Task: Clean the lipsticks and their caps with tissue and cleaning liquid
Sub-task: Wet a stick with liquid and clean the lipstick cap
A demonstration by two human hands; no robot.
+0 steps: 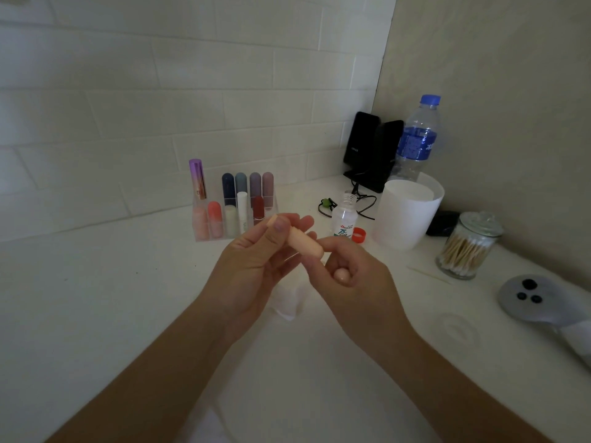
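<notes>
On the white table (134, 282) in the tiled corner, the tissue (287, 303) lies directly beneath both hands, and the uncapped cleaning liquid bottle (343, 219) stands beyond them toward the far edge. The left hand (252, 263) pinches the peach lipstick (300, 241) between thumb and fingers, its long axis slanting from far-left to near-right. That lower end points at the right hand (351, 270), whose fingers curl round a small rounded peach cap (340, 274) (this lipstick's own, I judge) just below it.

Head-worn wide-angle view, looking forward and down, close over white counter (105, 308)
</notes>
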